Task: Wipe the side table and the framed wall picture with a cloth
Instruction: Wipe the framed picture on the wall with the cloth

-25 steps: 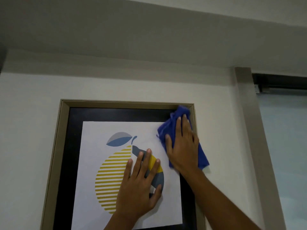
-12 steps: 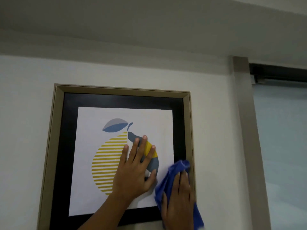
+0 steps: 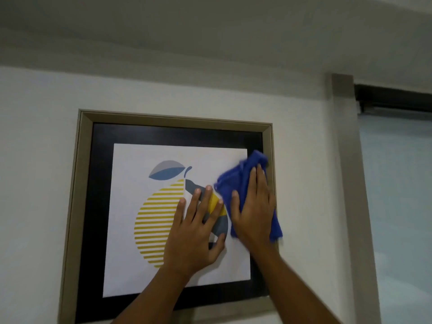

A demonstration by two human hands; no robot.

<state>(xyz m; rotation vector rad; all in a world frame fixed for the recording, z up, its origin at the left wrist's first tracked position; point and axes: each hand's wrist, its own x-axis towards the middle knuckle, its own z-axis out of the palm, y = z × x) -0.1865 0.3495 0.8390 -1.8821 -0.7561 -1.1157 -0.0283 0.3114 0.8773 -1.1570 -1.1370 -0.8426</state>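
Observation:
A framed picture (image 3: 79,183) hangs on the white wall: beige frame, black mat, a white print with a striped yellow fruit and a blue leaf. My left hand (image 3: 196,230) lies flat on the glass over the fruit, fingers spread, holding nothing. My right hand (image 3: 253,206) presses a blue cloth (image 3: 236,178) against the picture's right side, over the black mat and next to the frame's right edge. The cloth bunches above my fingertips and hangs below my palm. The side table is out of view.
A beige vertical trim (image 3: 346,160) runs down the wall right of the picture. Beyond it is a pale blue blind (image 3: 397,195) under a dark rail (image 3: 392,99). The ceiling fills the top of the view.
My right hand and the cloth went from the picture's upper right down to its lower right corner, then back up along the right side. My left hand stayed flat on the print.

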